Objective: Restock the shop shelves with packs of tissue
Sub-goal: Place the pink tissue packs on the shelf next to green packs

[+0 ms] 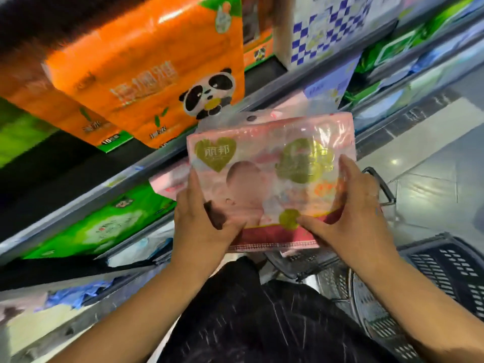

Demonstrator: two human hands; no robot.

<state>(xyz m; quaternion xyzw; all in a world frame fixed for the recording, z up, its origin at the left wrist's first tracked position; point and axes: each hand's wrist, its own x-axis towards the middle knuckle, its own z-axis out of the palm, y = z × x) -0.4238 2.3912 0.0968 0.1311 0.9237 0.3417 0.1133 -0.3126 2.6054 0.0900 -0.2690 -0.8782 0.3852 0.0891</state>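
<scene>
Observed: a pink pack of tissue point(269, 179) was held in the air in front of the shelving, off every shelf and above the person's lap. Both grips were grasping it. The left grip point(201, 226) clasped the lower left corner, thumb on the printed face. The right grip point(358, 213) clasped the lower right corner, thumb laid across the front and fingers up the right edge.

Governing relation: the pack's long axis ran from one grip to the other, roughly parallel to the grey shelf edge point(65, 210). The shelving lay ahead and to the left of the pack, so the left grip was the nearer to it. Another pink pack point(165, 182) showed on the shelf just behind the held one, below the orange panda pack point(157, 74). In my judgement that level is the likely destination, and the coming move is a push forward and leftward, flat face leading.

Containers: a dark perforated basket point(445, 268) stood low on the right, well apart from the shelving. Its contents could not be made out. The shelves carried green packs point(104, 224) on the lower level and a blue chequered pack point(327, 30) on the upper level.

Risk, as judged: the loose plastic flap at the pack's top could catch on the shelf edge.
</scene>
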